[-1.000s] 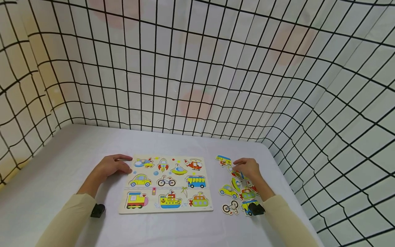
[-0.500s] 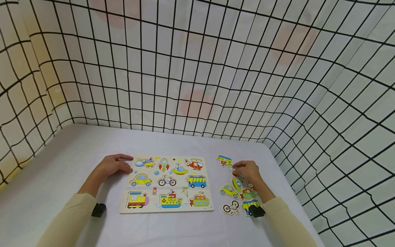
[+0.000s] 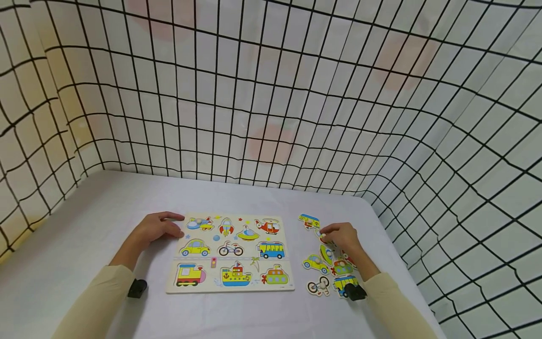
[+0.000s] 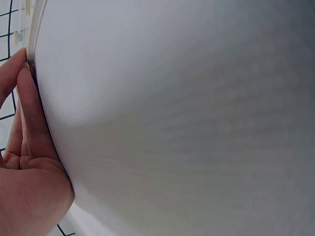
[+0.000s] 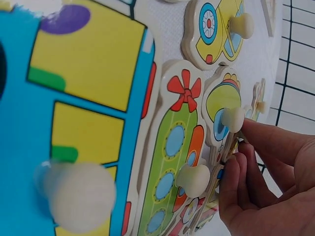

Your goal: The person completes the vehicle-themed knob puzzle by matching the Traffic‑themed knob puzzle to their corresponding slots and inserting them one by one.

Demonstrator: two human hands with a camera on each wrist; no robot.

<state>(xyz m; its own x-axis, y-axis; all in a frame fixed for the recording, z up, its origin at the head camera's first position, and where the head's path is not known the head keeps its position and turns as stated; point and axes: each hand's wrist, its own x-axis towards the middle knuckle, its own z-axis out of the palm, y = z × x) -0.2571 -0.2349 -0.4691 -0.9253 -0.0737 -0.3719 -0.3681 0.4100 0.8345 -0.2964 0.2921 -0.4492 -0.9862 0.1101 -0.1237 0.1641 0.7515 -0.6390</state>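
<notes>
A wooden puzzle board (image 3: 213, 285) with vehicle pictures lies flat on the white table. My left hand (image 3: 153, 230) rests at its upper left side, the extended fingertips right at the edge. In the left wrist view, the left fingers (image 4: 32, 98) stay close along the table, up to that edge. To the board's right, my right hand (image 3: 344, 237) reaches over a heap of knobbed puzzle pieces. Its thumb and forefinger pinch a puzzle piece (image 5: 227, 148), mostly hidden by the fingers and neighbouring pieces. Close by are the flying saucer piece (image 3: 326, 254) and the submarine piece (image 3: 341, 268).
Around the heap lie a yellow car piece (image 3: 315, 264), a bicycle piece (image 3: 318, 286), a bus piece (image 3: 344, 284) and a yellow-and-blue piece (image 3: 309, 221). Black wristbands sit under both sleeves. A black wire grid (image 3: 271, 115) stands along the back and sides.
The head view has shifted slightly, moving the whole scene a little to the right. Both hands keep nearly the same places, the right one still over the heap.
</notes>
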